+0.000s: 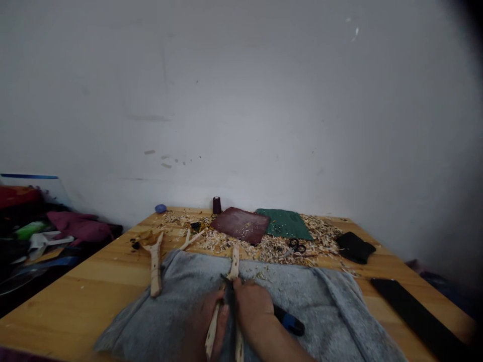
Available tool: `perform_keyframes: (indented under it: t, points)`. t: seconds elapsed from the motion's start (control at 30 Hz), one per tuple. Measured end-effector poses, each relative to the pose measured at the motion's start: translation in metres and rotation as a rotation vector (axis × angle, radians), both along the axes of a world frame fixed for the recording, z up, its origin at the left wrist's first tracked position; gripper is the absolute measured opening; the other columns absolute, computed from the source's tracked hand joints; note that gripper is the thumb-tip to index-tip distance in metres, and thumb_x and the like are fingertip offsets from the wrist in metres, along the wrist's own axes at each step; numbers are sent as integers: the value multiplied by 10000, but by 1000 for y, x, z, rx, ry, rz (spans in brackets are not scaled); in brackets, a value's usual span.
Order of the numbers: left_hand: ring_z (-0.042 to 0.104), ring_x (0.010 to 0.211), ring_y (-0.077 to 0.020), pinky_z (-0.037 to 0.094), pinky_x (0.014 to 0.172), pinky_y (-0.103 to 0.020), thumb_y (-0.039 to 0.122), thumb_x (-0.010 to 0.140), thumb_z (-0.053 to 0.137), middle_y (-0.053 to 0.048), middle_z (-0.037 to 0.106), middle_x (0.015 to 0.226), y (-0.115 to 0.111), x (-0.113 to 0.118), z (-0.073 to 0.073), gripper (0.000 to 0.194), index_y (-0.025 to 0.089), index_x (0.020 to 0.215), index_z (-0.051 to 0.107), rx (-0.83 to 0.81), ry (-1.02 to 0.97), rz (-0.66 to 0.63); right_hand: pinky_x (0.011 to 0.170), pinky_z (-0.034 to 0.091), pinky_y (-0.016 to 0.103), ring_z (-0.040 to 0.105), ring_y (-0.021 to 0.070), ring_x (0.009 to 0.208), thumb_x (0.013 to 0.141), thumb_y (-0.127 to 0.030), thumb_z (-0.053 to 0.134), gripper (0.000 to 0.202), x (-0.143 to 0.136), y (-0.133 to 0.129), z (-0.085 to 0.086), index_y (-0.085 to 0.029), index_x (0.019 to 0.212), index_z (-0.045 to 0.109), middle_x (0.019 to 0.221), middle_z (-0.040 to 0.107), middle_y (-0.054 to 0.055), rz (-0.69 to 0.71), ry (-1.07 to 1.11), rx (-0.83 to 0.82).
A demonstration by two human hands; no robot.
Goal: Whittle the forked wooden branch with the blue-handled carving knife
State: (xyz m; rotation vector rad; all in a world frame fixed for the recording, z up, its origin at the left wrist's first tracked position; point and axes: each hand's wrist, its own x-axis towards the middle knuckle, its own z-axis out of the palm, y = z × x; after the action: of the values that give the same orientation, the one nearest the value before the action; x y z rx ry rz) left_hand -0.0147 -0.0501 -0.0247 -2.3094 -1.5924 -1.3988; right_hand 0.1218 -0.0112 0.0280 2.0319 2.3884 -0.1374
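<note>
A peeled forked stick (235,261) lies over the grey cloth (181,301), its single stem pointing away from me and its two prongs toward me. My left hand (216,317) wraps round the left prong, fingers closed. Over the fork, my right hand (256,304) is closed on a knife whose black and blue handle (290,321) sticks out to the lower right. The dark blade shows near the fork, largely hidden by my fingers. Another forked stick (155,271) lies left of the cloth, and a thinner one (190,240) behind it.
Wood shavings (317,236) cover the back of the wooden table (75,301). Among them lie a maroon sheet (239,224), a green sheet (283,223) and scissors (294,247). A thread spool (216,205) stands near the wall. Black pieces (418,317) lie at right.
</note>
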Motion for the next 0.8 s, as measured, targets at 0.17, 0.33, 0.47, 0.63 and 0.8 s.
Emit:
perform_keyframes:
  t: [0.17, 0.33, 0.47, 0.63, 0.8]
  points:
    - [686, 844, -202, 581, 722, -293, 342, 872, 469, -48, 708, 932, 4, -1, -8, 243, 224, 1042, 596, -62, 38, 13, 695, 527, 402, 666, 285, 903, 874, -61, 333, 379, -1, 13, 5, -151, 1126, 602, 1015, 674, 175, -20, -27, -28]
    - [686, 752, -193, 578, 641, -280, 363, 873, 456, -56, 705, 863, 6, -1, -12, 268, 202, 1023, 608, -83, -6, -5, 690, 531, 383, 679, 268, 858, 856, -104, 380, 371, 17, 15, 3, -212, 1139, 594, 957, 706, 115, 91, 67, -54]
    - [677, 849, -193, 574, 732, -289, 328, 873, 465, -56, 696, 931, 2, 0, -7, 249, 216, 1060, 586, -96, -29, -27, 686, 530, 364, 680, 259, 856, 857, -117, 363, 407, 25, 1, 5, -243, 1181, 575, 944, 707, 110, 100, 83, -59]
    - [671, 859, -179, 564, 752, -268, 277, 872, 455, -43, 697, 933, 0, 1, -2, 226, 251, 1060, 578, -97, -52, -25, 675, 529, 340, 683, 248, 827, 857, -119, 372, 434, 23, -15, 6, -241, 1243, 530, 971, 692, 119, 133, 49, -34]
    - [671, 865, -173, 564, 745, -256, 281, 866, 467, -30, 699, 939, 2, 0, -6, 226, 261, 1063, 578, -50, -29, -11, 642, 535, 353, 687, 259, 800, 858, -97, 362, 429, 16, -17, 7, -231, 1226, 538, 948, 691, 133, 113, 28, -25]
